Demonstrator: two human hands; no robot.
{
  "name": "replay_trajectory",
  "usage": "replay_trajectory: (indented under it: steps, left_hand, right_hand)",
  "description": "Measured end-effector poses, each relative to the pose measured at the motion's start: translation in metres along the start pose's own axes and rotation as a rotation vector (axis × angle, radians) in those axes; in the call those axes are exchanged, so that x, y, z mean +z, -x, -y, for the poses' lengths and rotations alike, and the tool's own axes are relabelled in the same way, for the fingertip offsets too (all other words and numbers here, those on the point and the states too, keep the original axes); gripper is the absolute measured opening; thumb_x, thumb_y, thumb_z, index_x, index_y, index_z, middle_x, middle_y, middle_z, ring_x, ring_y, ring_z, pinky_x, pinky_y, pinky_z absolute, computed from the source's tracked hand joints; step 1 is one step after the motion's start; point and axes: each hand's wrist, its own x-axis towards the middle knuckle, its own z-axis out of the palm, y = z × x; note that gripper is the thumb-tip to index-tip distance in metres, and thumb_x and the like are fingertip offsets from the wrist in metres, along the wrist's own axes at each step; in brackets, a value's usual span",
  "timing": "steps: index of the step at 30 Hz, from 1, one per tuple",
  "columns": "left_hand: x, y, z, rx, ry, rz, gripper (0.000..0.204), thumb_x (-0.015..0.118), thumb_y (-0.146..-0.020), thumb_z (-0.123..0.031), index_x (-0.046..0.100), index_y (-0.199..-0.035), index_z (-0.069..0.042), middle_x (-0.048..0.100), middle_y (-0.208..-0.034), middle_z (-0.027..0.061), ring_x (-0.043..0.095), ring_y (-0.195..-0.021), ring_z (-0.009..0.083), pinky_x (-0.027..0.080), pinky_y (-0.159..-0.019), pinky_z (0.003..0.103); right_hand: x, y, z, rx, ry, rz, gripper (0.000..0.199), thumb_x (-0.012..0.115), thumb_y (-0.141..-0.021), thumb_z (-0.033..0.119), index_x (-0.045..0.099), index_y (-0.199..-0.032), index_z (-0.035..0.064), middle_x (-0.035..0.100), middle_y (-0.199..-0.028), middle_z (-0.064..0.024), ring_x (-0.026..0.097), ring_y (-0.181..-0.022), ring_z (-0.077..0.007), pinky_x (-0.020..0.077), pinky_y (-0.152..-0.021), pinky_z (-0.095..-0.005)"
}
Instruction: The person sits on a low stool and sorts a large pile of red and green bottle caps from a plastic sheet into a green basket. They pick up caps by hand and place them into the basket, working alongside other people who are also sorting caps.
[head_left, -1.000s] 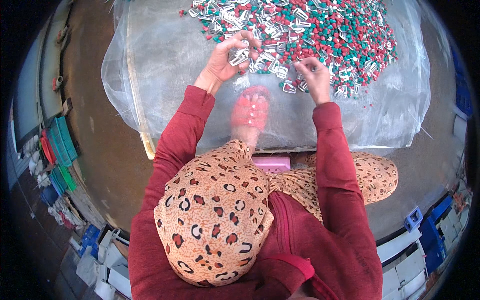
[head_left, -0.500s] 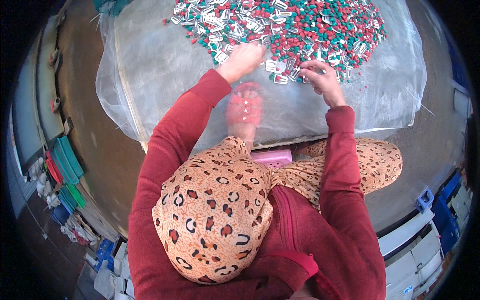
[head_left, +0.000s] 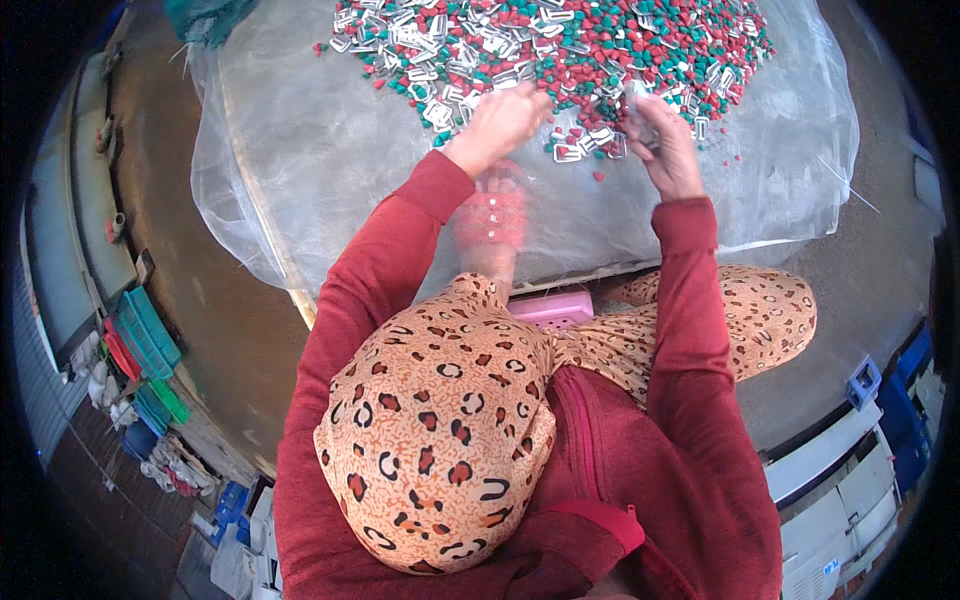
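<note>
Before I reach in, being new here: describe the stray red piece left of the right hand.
On the translucent whitish sheet, find the heap of red, green and white pieces. Left of the bare right hand lies the small red piece, apart from its neighbours, nearest the person.

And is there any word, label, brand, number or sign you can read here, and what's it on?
No readable text anywhere.
White container, lower right: a small blue mark, too small and blurred to read.
Pile of red, green and white pieces: no lettering I can make out.
Patterned trousers: spots only.
</note>
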Motion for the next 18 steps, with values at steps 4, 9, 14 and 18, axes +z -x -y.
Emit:
replay_trajectory:
  steps: [4, 9, 14, 18]
  left_hand:
    - [-0.017, 0.004, -0.001, -0.049, 0.205, -0.109, 0.017, 0.059, -0.084, -0.024, 0.064, -0.096, -0.013, 0.06, -0.087, 0.0088, 0.061, -0.077, 0.0292, 0.05, -0.065, 0.039]
    - [0.033, 0.01, -0.048, 0.307, -0.147, 0.115, 0.022, 0.061, -0.076, -0.017, 0.055, -0.09, -0.003, 0.058, -0.085, 0.0133, 0.063, -0.082, 0.0264, 0.053, -0.062, 0.038]
    - [0.025, -0.014, -0.046, 0.173, -0.241, 0.134, 0.018, 0.056, -0.081, -0.018, 0.056, -0.092, -0.004, 0.058, -0.086, 0.0144, 0.063, -0.077, 0.0264, 0.052, -0.057, 0.038]
    - [-0.008, -0.011, -0.021, -0.047, 0.261, -0.035, 0.015, 0.055, -0.086, -0.022, 0.057, -0.09, -0.007, 0.056, -0.08, 0.0073, 0.06, -0.068, 0.0197, 0.049, -0.05, 0.032]
  right_hand:
    - [-0.029, 0.024, 0.005, -0.044, -0.443, 0.173, 0.016, 0.055, -0.087, 0.019, 0.049, -0.081, 0.0067, 0.049, -0.075, -0.0062, 0.046, -0.053, -0.0124, 0.0277, -0.033, -0.0179]
    - [-0.043, 0.018, 0.012, -0.064, -0.355, 0.265, 0.018, 0.054, -0.087, 0.02, 0.046, -0.078, 0.0069, 0.053, -0.073, -0.0084, 0.048, -0.052, -0.0126, 0.0278, -0.031, -0.0165]
    - [-0.026, 0.02, 0.013, -0.006, 0.173, 0.118, 0.013, 0.056, -0.087, 0.016, 0.057, -0.097, 0.007, 0.061, -0.08, -0.0066, 0.051, -0.054, -0.0082, 0.0267, -0.034, -0.0175]
    - [-0.036, 0.013, -0.02, -0.026, 0.627, -0.059, 0.023, 0.06, -0.086, 0.015, 0.064, -0.108, 0.0134, 0.057, -0.069, 0.0023, 0.046, -0.053, -0.0019, 0.0291, -0.038, -0.0194]
